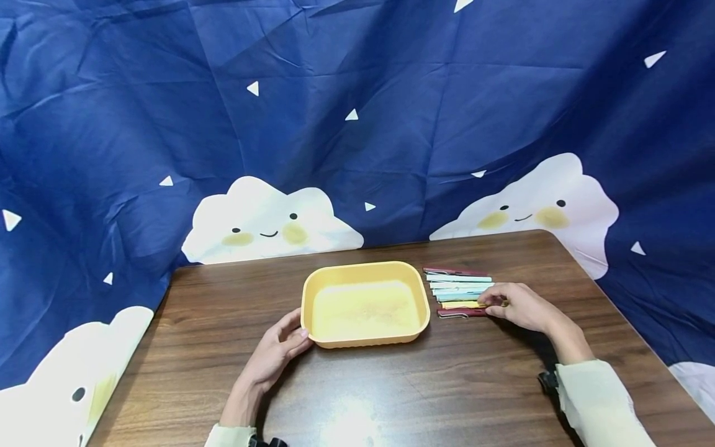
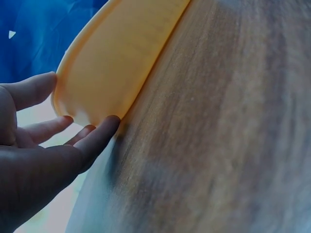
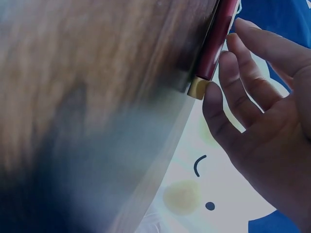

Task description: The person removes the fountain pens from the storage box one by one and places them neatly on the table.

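A yellow rectangular tray (image 1: 363,342) sits on the wooden table. My left hand (image 1: 276,351) is at its front left corner, fingers fairly straight, fingertips touching the outer wall and rim; the left wrist view shows the tray wall (image 2: 116,58) against them. To the tray's right lies a row of several pens: a dark red one (image 1: 455,272) farthest back, pale mint and blue ones (image 1: 455,285), a yellow one (image 1: 459,305) and a dark red one nearest (image 1: 455,313). My right hand (image 1: 519,304) rests at their right ends, loosely bent fingertips beside the nearest dark red pen (image 3: 216,46).
The brown table (image 1: 447,385) ends at a rounded far right corner. Behind it hangs a dark blue cloth (image 1: 335,136) with white clouds and small triangles. Bright glare lies on the table's front middle.
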`<state>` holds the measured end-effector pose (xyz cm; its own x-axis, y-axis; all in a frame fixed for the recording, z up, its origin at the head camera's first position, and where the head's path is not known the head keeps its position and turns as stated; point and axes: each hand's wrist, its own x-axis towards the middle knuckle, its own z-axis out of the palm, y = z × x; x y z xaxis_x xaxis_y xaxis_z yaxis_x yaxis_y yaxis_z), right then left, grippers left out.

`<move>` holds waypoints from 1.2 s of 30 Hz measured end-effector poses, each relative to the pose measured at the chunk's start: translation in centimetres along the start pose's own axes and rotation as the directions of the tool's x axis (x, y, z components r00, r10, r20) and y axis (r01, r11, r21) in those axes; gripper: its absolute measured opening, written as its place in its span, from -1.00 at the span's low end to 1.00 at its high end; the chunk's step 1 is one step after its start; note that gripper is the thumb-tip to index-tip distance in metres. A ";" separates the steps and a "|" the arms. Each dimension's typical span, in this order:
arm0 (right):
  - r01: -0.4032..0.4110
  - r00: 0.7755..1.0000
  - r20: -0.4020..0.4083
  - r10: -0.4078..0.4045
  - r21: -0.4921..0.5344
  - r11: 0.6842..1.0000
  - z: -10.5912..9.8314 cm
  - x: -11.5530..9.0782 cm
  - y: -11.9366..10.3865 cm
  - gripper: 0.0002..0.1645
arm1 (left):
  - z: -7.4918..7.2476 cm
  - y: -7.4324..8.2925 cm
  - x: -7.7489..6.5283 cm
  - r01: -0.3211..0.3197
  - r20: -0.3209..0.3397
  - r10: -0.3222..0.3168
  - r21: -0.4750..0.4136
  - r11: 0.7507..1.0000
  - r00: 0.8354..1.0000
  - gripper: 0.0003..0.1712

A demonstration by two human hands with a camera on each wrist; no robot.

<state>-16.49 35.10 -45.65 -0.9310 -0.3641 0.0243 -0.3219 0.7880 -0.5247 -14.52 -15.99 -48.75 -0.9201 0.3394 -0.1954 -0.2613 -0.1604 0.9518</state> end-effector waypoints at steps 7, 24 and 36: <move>0.013 0.999 -0.047 -0.014 -0.015 1.000 -0.2 -0.1 -0.2 -0.83 | -0.1 0.1 -0.1 0.003 -0.002 -0.003 0.022 1.000 1.000 -0.28; 0.032 0.993 -0.111 -0.033 -0.012 0.999 -0.6 0.9 -2.9 -0.47 | -0.6 1.1 -0.2 -0.049 -0.073 0.058 0.116 0.992 0.996 -0.35; -0.001 0.986 -0.164 0.002 0.005 1.000 -1.1 1.5 -5.8 -0.30 | -0.4 2.8 -0.5 -0.060 -0.154 0.143 0.449 0.891 0.978 -0.31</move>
<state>-16.18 30.51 -41.62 -0.9473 -0.2762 0.1622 -0.3198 0.7860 -0.5291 -14.91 -17.00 -46.05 -0.9819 0.1659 -0.0911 -0.0468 0.2533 0.9662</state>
